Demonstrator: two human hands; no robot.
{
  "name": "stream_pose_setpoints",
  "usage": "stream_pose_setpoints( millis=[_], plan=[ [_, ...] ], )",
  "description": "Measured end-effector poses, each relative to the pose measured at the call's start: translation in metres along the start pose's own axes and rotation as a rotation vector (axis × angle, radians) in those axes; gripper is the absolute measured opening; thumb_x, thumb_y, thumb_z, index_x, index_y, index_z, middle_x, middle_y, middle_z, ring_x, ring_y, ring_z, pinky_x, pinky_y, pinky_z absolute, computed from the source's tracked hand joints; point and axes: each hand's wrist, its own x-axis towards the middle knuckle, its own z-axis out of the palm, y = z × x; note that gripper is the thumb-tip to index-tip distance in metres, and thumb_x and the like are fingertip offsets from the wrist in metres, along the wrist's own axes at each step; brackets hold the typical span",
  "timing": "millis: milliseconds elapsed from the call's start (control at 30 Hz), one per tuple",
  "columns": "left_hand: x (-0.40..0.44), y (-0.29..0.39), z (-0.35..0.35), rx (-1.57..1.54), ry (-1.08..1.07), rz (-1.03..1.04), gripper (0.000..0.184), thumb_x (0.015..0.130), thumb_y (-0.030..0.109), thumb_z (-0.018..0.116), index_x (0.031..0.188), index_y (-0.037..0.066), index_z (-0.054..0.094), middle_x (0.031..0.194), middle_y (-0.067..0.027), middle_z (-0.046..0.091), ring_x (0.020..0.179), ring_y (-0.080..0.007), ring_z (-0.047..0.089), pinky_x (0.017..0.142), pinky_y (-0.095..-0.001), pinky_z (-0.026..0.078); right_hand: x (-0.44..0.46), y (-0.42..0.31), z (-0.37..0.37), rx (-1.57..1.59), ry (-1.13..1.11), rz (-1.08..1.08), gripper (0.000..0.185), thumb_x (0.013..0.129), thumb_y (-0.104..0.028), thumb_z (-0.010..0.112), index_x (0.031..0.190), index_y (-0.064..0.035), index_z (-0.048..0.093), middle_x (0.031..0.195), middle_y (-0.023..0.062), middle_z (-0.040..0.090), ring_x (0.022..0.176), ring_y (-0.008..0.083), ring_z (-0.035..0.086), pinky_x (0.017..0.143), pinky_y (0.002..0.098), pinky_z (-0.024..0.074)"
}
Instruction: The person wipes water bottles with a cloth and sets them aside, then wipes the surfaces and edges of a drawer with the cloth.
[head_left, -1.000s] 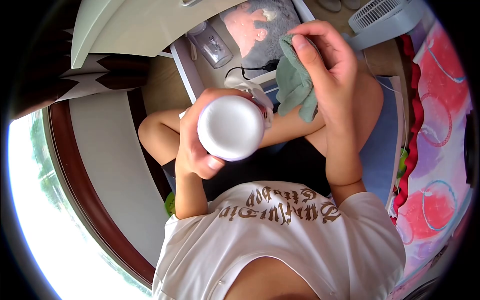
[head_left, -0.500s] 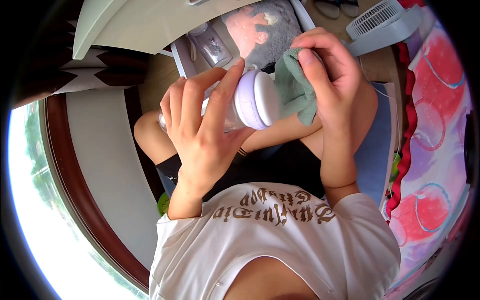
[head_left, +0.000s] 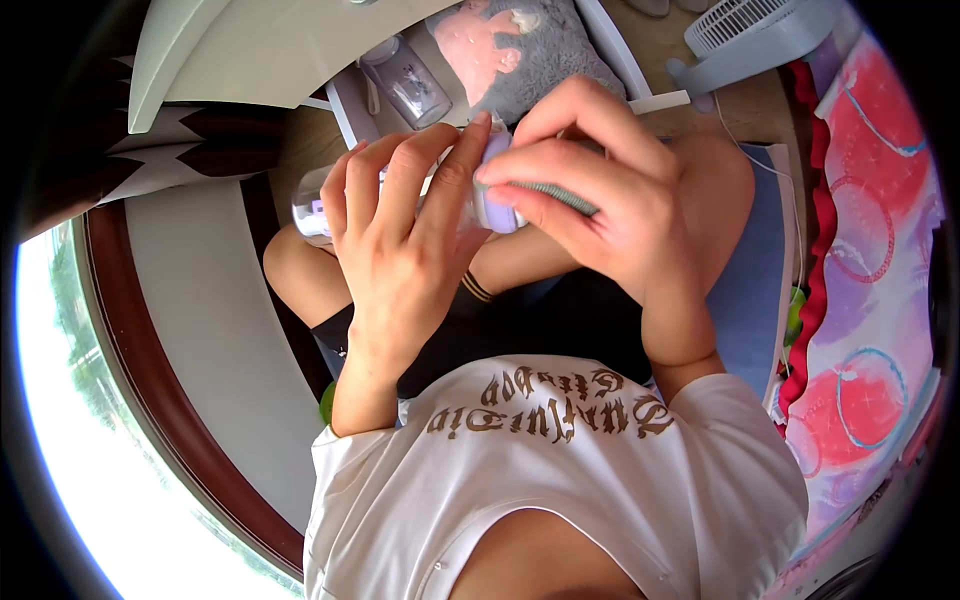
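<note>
My left hand (head_left: 400,225) is wrapped round a clear bottle (head_left: 314,204) that lies sideways above my lap. Its base sticks out to the left of my fingers, and its lilac cap (head_left: 497,217) points right. In my right hand (head_left: 615,195) is a folded green cloth (head_left: 560,196), mostly hidden by the fingers. The right fingertips and the cloth are at the cap end of the bottle, covering part of the cap.
Beyond my hands an open drawer (head_left: 655,101) holds a second clear bottle (head_left: 410,85) and a grey plush cushion (head_left: 560,55). A small fan (head_left: 745,45) stands at the upper right. Patterned bedding (head_left: 870,270) hangs along the right; a window (head_left: 60,400) is on the left.
My right hand has moved left with the green cloth, from beside the bottle onto its cap. The bottle has shifted slightly left, showing more of its base.
</note>
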Motion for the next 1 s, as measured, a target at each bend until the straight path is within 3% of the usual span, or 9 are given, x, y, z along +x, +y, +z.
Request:
stream_pose_setpoints(
  millis=[133, 200, 267, 400, 433, 533, 733, 900, 1000],
  plan=[
    [0.002, -0.003, 0.010, -0.132, 0.114, -0.231, 0.076, 0.061, 0.020, 0.093, 0.134, 0.014, 0.073, 0.119, -0.0036, 0.067, 0.104, -0.0259, 0.062, 0.097, -0.0416, 0.047, 0.001, -0.004, 0.004, 0.045, -0.018, -0.120, 0.019, 0.077, 0.000, 0.085, 0.093, 0.0001, 0.075, 0.093, 0.0085, 0.062, 0.079, 0.0231, 0.060, 0.068, 0.0331, 0.0495],
    [0.011, -0.011, 0.004, -0.408, 0.263, -0.275, 0.069, 0.071, 0.024, 0.098, 0.132, 0.006, 0.071, 0.114, -0.0082, 0.070, 0.100, -0.0222, 0.069, 0.089, -0.0346, 0.054, 0.004, -0.006, -0.001, 0.072, -0.034, -0.151, 0.018, 0.079, 0.001, 0.083, 0.096, 0.0018, 0.076, 0.093, 0.0098, 0.064, 0.078, 0.0223, 0.061, 0.068, 0.0318, 0.0491],
    [0.011, -0.017, -0.004, -0.854, 0.197, -0.536, 0.063, 0.080, 0.026, 0.096, 0.130, -0.001, 0.067, 0.112, -0.0088, 0.072, 0.102, -0.0170, 0.070, 0.089, -0.0302, 0.055, 0.007, -0.003, -0.009, 0.082, 0.082, -0.030, 0.013, 0.085, 0.002, 0.079, 0.096, 0.0022, 0.075, 0.094, 0.0093, 0.065, 0.081, 0.0200, 0.062, 0.072, 0.0304, 0.0506],
    [0.016, -0.019, -0.001, -1.523, 0.212, -0.741, 0.066, 0.104, 0.053, 0.065, 0.141, -0.002, 0.056, 0.128, -0.0170, 0.068, 0.110, -0.0241, 0.070, 0.095, -0.0399, 0.058, -0.001, 0.013, -0.009, 0.299, 0.327, 0.211, 0.008, 0.096, 0.003, 0.073, 0.103, 0.0026, 0.071, 0.099, 0.0069, 0.068, 0.089, 0.0123, 0.064, 0.079, 0.0253, 0.0507],
    [0.012, -0.029, 0.002, -1.600, 0.134, -0.743, 0.077, 0.108, 0.067, 0.042, 0.150, 0.002, 0.051, 0.137, -0.0182, 0.064, 0.125, -0.0346, 0.065, 0.104, -0.0540, 0.056, -0.002, 0.016, -0.011, 0.278, 0.301, 0.209, 0.008, 0.098, 0.002, 0.071, 0.106, 0.0032, 0.070, 0.101, 0.0059, 0.067, 0.090, 0.0095, 0.063, 0.078, 0.0233, 0.0498],
    [0.012, -0.031, 0.004, -1.921, 0.189, -0.911, 0.075, 0.109, 0.065, 0.039, 0.143, 0.000, 0.054, 0.133, -0.0237, 0.065, 0.116, -0.0346, 0.067, 0.102, -0.0531, 0.057, -0.004, 0.020, -0.006, 0.317, 0.274, 0.216, 0.008, 0.098, 0.001, 0.072, 0.105, 0.0039, 0.070, 0.101, 0.0061, 0.067, 0.089, 0.0103, 0.063, 0.078, 0.0236, 0.0501],
    [0.006, -0.040, 0.012, -2.290, 0.136, -0.814, 0.074, 0.108, 0.066, 0.039, 0.133, 0.001, 0.061, 0.122, -0.0238, 0.070, 0.103, -0.0323, 0.069, 0.104, -0.0538, 0.054, -0.003, 0.022, 0.003, 0.385, 0.262, 0.266, 0.007, 0.098, 0.001, 0.072, 0.104, 0.0039, 0.071, 0.100, 0.0062, 0.067, 0.088, 0.0102, 0.063, 0.077, 0.0238, 0.0493],
    [0.005, -0.038, 0.018, -2.369, 0.279, -0.911, 0.073, 0.103, 0.065, 0.045, 0.129, -0.002, 0.061, 0.112, -0.0236, 0.070, 0.096, -0.0361, 0.068, 0.084, -0.0483, 0.061, -0.005, 0.020, 0.007, 0.356, 0.225, 0.276, 0.006, 0.097, 0.000, 0.073, 0.101, 0.0029, 0.071, 0.099, 0.0064, 0.067, 0.087, 0.0119, 0.063, 0.077, 0.0257, 0.0500],
    [0.008, -0.035, 0.015, -2.486, 0.297, -0.890, 0.073, 0.102, 0.065, 0.046, 0.129, -0.002, 0.060, 0.114, -0.0239, 0.068, 0.095, -0.0369, 0.068, 0.081, -0.0480, 0.061, -0.005, 0.018, 0.014, 0.373, 0.199, 0.255, 0.006, 0.096, -0.001, 0.074, 0.100, 0.0024, 0.071, 0.097, 0.0070, 0.067, 0.086, 0.0138, 0.064, 0.077, 0.0270, 0.0503]
  ],
)
